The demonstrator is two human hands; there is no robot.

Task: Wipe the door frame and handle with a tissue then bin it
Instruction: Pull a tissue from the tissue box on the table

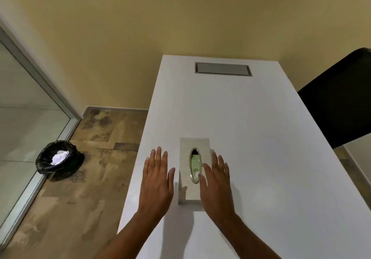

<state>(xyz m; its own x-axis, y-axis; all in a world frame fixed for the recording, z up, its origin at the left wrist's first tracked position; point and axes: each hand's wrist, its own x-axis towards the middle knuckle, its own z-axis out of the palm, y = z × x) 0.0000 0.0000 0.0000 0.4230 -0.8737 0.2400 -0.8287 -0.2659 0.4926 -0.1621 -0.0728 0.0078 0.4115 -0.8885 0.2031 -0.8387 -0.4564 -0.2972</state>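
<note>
A pale rectangular tissue box with a gold-rimmed oval slot stands on the white table; a pale tissue shows inside the slot. My left hand lies flat, fingers apart, just left of the box. My right hand is flat over the box's right side, thumb near the slot, holding nothing. A small bin with a black liner and crumpled white paper inside sits on the floor at the left. The glass door with its metal frame runs along the left edge; no handle is in view.
A black chair back stands at the table's right side. A grey metal cable hatch is set into the table's far end. The brown tiled floor lies between the table and the door. A yellow wall is behind.
</note>
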